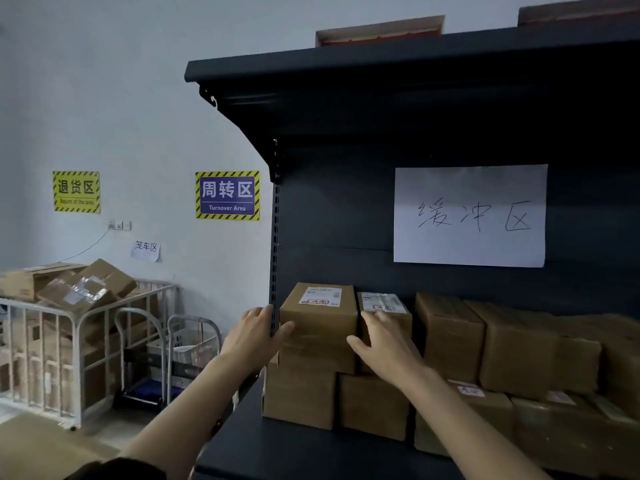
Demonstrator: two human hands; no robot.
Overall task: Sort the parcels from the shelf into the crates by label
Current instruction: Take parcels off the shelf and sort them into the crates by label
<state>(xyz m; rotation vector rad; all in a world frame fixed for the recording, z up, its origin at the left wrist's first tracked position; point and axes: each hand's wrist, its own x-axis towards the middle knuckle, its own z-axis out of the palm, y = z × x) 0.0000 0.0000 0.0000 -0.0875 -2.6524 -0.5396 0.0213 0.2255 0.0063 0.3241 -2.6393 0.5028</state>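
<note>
A: Which parcel is in hand now?

B: The top-left parcel (318, 318), a brown carton at about 6 o'clock in the view. It sits on the dark shelf (311, 455), on top of lower cartons, at the left end of the row.

A: How are the hands placed?

B: The left hand (254, 336) is on the carton's left side, thumb on the front face and fingers reaching around toward the back. The right hand (381, 344) presses the right side, thumb on the front and fingers pushed into the gap beside the neighbour parcel (384, 306). Both hands are clamped on the same carton from opposite sides. I think this is because the carton is wide and stands close to the next one, so one hand alone would not hold it well.

A: Is it lifted?

B: I cannot tell; it looks to rest on the stack below.

A: Why is the label up?

B: A white label (320, 296) with a red mark is on the top face, so it can be read from above before sorting. The writing is too small for me to read.

A: Where are the crates?

B: At 8 o'clock stands a white metal cage cart (69, 341) with cartons in it, and a light basket (187, 344) behind it. Whether these are the target crates, I cannot say.
</note>
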